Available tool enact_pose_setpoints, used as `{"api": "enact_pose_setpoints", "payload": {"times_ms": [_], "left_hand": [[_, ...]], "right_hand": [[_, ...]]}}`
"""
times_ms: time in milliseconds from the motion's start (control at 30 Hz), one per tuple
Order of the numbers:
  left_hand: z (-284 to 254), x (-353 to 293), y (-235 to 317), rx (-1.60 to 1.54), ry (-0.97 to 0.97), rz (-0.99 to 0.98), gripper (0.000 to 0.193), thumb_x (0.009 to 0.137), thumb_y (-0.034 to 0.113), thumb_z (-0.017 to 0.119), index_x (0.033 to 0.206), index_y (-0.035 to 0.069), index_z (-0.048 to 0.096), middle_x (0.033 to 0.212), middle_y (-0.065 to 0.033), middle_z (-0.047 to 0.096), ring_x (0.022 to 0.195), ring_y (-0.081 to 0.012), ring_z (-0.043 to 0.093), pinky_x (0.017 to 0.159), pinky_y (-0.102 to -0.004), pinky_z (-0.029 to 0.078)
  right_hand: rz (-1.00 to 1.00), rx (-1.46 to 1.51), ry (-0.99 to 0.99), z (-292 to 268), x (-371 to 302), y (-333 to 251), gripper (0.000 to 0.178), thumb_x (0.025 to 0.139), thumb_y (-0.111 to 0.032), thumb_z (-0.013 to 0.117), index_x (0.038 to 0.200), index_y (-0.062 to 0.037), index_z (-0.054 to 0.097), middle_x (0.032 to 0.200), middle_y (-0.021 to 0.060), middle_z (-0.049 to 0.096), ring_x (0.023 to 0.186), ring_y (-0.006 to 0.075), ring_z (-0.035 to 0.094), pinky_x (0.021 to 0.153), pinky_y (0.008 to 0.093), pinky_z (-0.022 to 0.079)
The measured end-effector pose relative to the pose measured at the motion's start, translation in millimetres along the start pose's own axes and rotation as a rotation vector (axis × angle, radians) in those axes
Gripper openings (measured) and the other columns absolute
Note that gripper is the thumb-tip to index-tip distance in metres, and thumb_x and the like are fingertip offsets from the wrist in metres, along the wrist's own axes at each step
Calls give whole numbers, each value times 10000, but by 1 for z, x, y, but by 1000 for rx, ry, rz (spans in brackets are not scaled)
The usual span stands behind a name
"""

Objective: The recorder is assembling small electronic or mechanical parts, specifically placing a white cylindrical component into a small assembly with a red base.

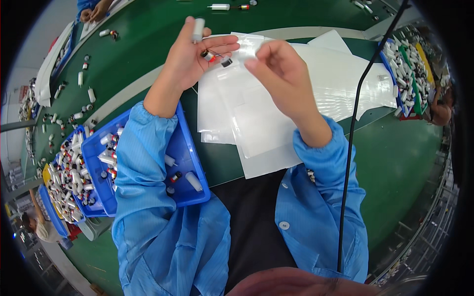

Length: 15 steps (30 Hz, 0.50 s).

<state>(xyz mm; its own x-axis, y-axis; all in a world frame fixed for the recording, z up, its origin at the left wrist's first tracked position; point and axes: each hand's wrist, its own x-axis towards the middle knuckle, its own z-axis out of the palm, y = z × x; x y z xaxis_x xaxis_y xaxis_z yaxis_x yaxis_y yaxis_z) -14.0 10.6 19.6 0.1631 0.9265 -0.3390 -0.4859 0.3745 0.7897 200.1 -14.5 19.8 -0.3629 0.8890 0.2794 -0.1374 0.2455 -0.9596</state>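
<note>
Palm up over the far end of the bags, my left hand (183, 61) holds a small white plastic cylinder (198, 30) against its thumb. A small black, gold and red part (206, 55) rests on the same hand's fingers, with a black-capped piece (226, 62) beside it. To its right is my right hand (286, 76), its fingers curled in toward the thumb; whatever lies between them is hidden. Beneath both hands, flat clear plastic bags (266, 128) and whitish sheets overlap on the green table (222, 165).
A blue bin (195, 190) with loose white cylinders and small parts stands under my left forearm. More filled bins (71, 177) sit at left and right (405, 74). A black cable (349, 143) crosses the right side. Another person's hands (96, 12) show at the far left.
</note>
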Motion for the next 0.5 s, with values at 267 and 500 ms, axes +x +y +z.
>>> {"api": "enact_pose_setpoints", "payload": {"times_ms": [267, 500], "left_hand": [[-19, 10, -3, -607, -352, -144, 547, 1062, 463, 288, 1196, -28, 489, 1448, -293, 438, 1289, -423, 479, 1090, -509, 425], [7, -5, 0, -459, -394, -94, 554, 1050, 396, 339, 1322, -66, 476, 1443, -268, 457, 1317, -376, 469, 1134, -465, 394]], "right_hand": [[-482, -436, 101, 28, 27, 53, 658, 779, 29, 728, 1344, -55, 403, 1243, 111, 504, 1030, 207, 602, 831, 358, 508], [117, 400, 341, 9, 30, 45, 668, 848, 33, 687, 1402, -21, 316, 1346, 137, 411, 1009, 204, 628, 820, 333, 532]]}}
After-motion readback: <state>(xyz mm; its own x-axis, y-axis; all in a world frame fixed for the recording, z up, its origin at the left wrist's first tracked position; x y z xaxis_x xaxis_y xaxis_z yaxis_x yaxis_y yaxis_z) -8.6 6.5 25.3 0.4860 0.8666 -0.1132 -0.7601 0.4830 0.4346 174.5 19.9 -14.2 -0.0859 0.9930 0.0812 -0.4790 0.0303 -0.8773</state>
